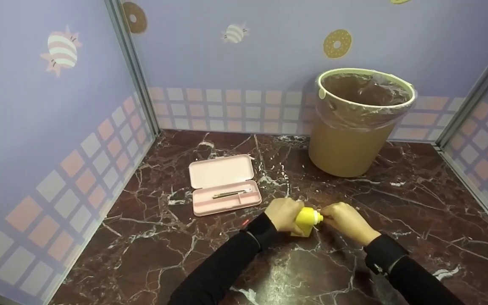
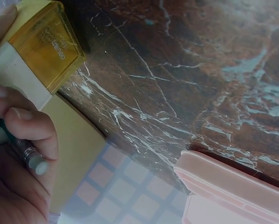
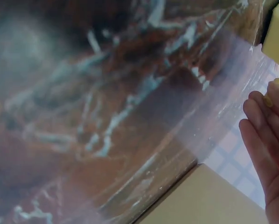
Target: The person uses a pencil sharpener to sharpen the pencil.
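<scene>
My left hand [image 1: 284, 214] grips a yellow and white pencil sharpener [image 1: 304, 218], which stands on the marble-patterned surface. Its see-through amber shavings drawer [image 2: 51, 51] shows in the left wrist view. There, the eraser end of a pencil [image 2: 36, 161] pokes out between the left fingers; the rest of it is hidden by the hand. On the sharpener's other side, the right hand [image 1: 347, 220] pinches the small yellow crank knob [image 3: 268, 101] with thumb and fingertips.
An open pink pencil case [image 1: 227, 208] with a few slim pencils [image 1: 231, 193] lies behind and left of the hands. A tan bin [image 1: 345, 148] with a plastic liner stands at the back right. Patterned walls enclose the marble surface [image 1: 142, 262], where white specks are scattered.
</scene>
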### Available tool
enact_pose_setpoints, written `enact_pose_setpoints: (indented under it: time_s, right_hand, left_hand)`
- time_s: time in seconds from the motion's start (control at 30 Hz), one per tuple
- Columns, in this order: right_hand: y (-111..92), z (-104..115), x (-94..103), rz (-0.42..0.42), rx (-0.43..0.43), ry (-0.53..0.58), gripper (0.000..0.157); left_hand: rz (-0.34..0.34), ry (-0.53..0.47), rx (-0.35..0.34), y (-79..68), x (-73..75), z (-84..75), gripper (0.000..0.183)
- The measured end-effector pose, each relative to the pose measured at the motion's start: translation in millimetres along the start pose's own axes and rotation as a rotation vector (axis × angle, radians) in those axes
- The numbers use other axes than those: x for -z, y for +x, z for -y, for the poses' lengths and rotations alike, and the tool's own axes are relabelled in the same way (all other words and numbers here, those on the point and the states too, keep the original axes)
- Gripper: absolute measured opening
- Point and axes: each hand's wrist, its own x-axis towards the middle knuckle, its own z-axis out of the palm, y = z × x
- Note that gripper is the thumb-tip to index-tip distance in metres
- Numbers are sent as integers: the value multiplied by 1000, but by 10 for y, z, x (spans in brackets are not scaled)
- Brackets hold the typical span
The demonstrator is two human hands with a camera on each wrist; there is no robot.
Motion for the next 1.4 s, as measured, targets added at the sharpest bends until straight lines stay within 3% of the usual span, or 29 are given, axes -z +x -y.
enact_pose_setpoints:
  time_s: [0.1, 0.47, 1.0, 1.4]
  right_hand:
    - [-46, 32, -20, -6, -5, 23, 21]
    - [-158, 107, 2, 3, 9, 78, 5]
    - [-254, 256, 51, 25, 82, 192, 12]
    - [-320, 329, 121, 62, 22, 196, 11]
  left_hand:
    - [-6, 5, 3, -2, -18, -1, 53]
    - [-7, 30, 50, 3, 23, -33, 57]
    - [15, 16, 83, -1, 19, -2, 56]
    - [11, 21, 83, -14, 15, -40, 55]
